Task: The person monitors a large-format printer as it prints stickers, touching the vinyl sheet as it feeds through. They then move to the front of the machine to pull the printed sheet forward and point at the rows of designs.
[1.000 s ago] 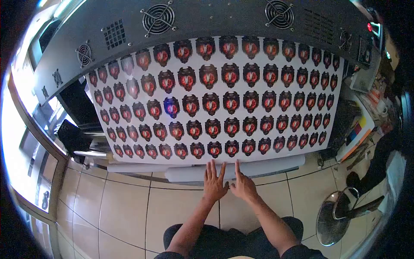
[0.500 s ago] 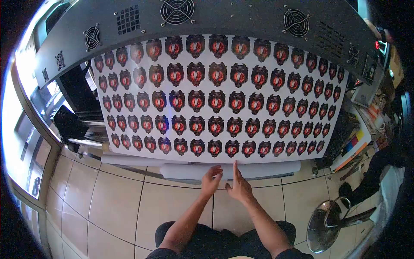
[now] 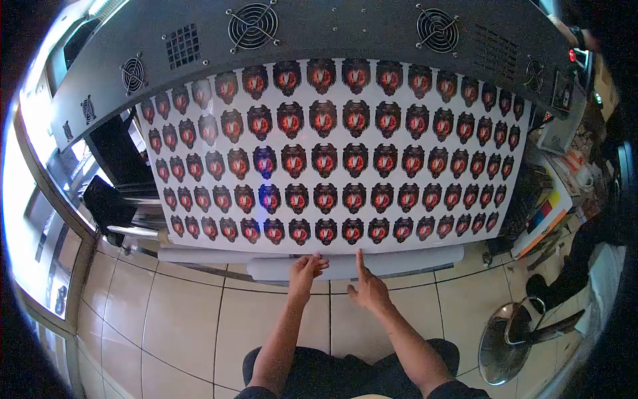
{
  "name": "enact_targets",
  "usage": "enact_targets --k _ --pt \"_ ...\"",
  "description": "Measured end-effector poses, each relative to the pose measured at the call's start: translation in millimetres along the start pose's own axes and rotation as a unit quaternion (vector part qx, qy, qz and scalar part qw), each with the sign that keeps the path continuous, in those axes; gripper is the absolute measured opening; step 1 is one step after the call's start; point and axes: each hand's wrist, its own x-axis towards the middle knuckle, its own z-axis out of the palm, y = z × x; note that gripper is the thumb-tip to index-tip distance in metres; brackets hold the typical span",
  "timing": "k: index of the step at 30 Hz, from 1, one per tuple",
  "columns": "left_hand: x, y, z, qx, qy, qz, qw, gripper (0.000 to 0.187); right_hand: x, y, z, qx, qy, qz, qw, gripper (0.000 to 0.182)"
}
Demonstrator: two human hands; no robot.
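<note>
A wide white printed sheet [image 3: 306, 137] with rows of black and red emblems hangs down from the large grey machine [image 3: 319, 33]. At its lower edge, left of centre, is my left hand [image 3: 306, 272], its thumb and fingers drawn together; whether they pinch the edge is too small to tell. My right hand [image 3: 369, 290] is at the same edge further right, index finger stretched up to it and thumb apart, holding nothing. Behind both hands lies a white roll [image 3: 399, 261], below the sheet's edge.
A round metal-based stool [image 3: 503, 346] stands at the lower right, near a person's dark-clothed leg [image 3: 571, 272]. Papers and a colourful panel [image 3: 545, 213] are at the right. Metal rollers [image 3: 136, 233] and a glass door [image 3: 40, 246] are on the left.
My left hand has moved left along the sheet's lower edge, away from my right hand, which stays almost in place. The view has shifted slightly.
</note>
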Motion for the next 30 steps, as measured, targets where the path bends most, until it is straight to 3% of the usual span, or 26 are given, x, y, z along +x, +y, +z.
enact_targets --k 5,7,18,21,23,24,26,27,29,30 --pt "4.1 -8.1 -2.8 -0.037 -0.014 0.018 0.999 0.029 -0.7 0.1 0.6 0.002 -0.003 0.003 1.000 0.108" --pt "6.5 -12.1 -4.8 -0.057 -0.011 0.010 0.998 0.026 -0.5 2.8 6.2 -0.022 0.054 -0.030 0.998 0.106" --pt "-1.3 -4.4 3.2 -0.036 0.022 0.046 0.998 0.027 0.5 4.0 4.2 -0.003 -0.010 0.010 1.000 0.106" --pt "-0.1 -4.1 3.4 -0.014 0.028 0.043 0.999 0.028 -0.2 10.7 19.5 0.020 0.051 -0.017 0.998 0.098" --pt "1.2 -3.9 2.4 -0.007 0.033 0.037 0.999 0.028 2.7 8.9 27.2 0.112 0.165 -0.088 0.976 0.082" --pt "1.8 -4.6 2.1 -0.007 0.035 0.040 0.999 0.028 4.0 6.6 27.2 0.112 0.165 -0.089 0.976 0.082" --pt "3.0 -6.5 0.7 -0.007 0.037 0.042 0.998 0.029 5.5 2.1 26.2 0.264 0.113 -0.026 0.958 0.060" --pt "4.5 -7.2 -0.3 -0.009 0.036 0.035 0.999 0.029 9.1 5.7 27.7 0.264 0.114 -0.028 0.957 0.060" --pt "7.3 -9.3 -3.5 -0.010 0.035 0.030 0.999 0.029 17.5 17.7 28.7 0.530 0.006 0.090 0.843 0.041" --pt "9.3 -10.8 -4.9 0.000 0.030 0.031 0.999 0.029 19.5 23.5 26.9 0.529 0.006 0.087 0.844 0.041"
